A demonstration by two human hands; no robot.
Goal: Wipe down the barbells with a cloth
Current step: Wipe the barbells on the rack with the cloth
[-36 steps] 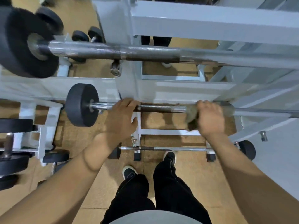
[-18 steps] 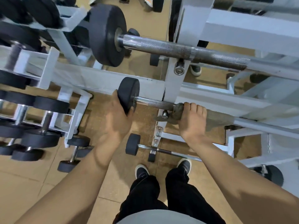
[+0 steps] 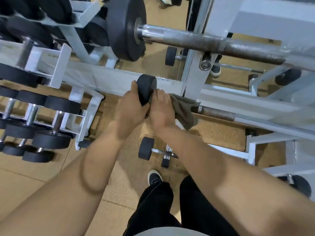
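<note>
A fixed-weight barbell lies across the middle tier of a white rack, its shaft knurled and rusty. My left hand grips its black end weight from below and the side. My right hand holds a grey-green cloth wrapped on the shaft right beside that weight; the shaft under the cloth is hidden. A thicker barbell with a large black plate rests on the tier above. A smaller barbell sits on the lowest tier near the floor.
The white rack upright stands just right of my hands. A dumbbell rack loaded with black dumbbells fills the left side. My legs and shoe stand on the tan floor below; another person's shoe shows behind the rack.
My right hand slid the cloth leftward along the shaft until it met the end weight. My left hand moved from the shaft onto the end weight. The view swung left.
</note>
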